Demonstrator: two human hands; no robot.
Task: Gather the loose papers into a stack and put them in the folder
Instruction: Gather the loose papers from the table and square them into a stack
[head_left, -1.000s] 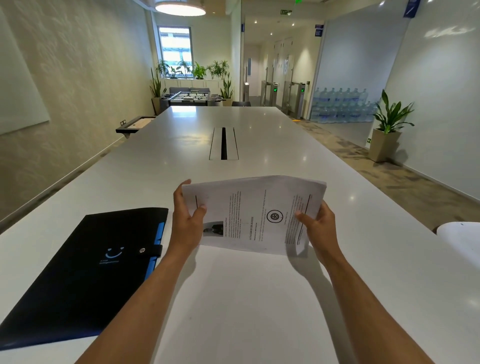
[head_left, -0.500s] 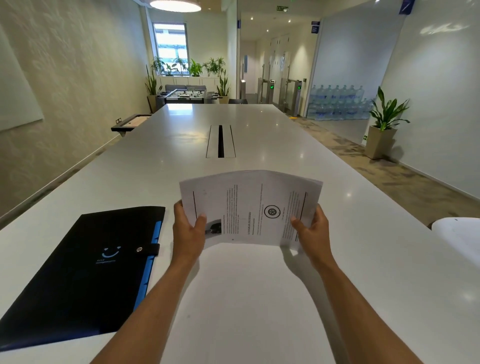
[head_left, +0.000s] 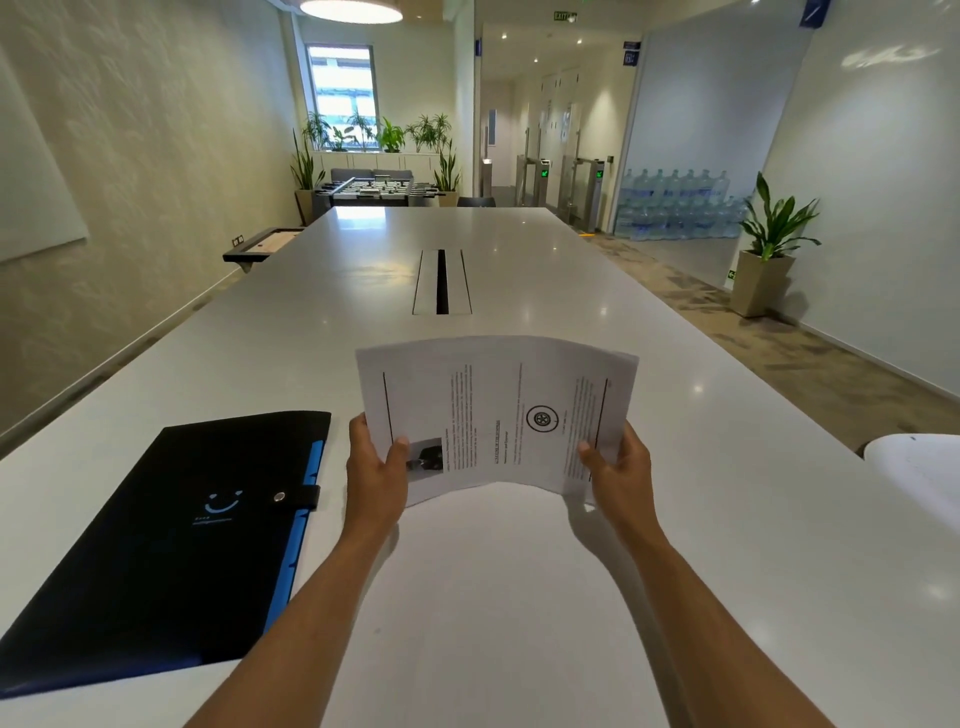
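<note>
Head view: long white table (head_left: 519, 597) running toward a far window, with a closed black folder (head_left: 171, 545), blue-edged and snapped shut by a tab, lying flat at the near left. Left hand (head_left: 376, 480) and right hand (head_left: 621, 470) each grip one side edge of the stack of papers (head_left: 498, 415), thumbs on the printed face. The stack is held above the table, bowed upward in the middle, just right of the folder and not touching it.

"EXIT" on ceiling sign (head_left: 565, 16)
</note>
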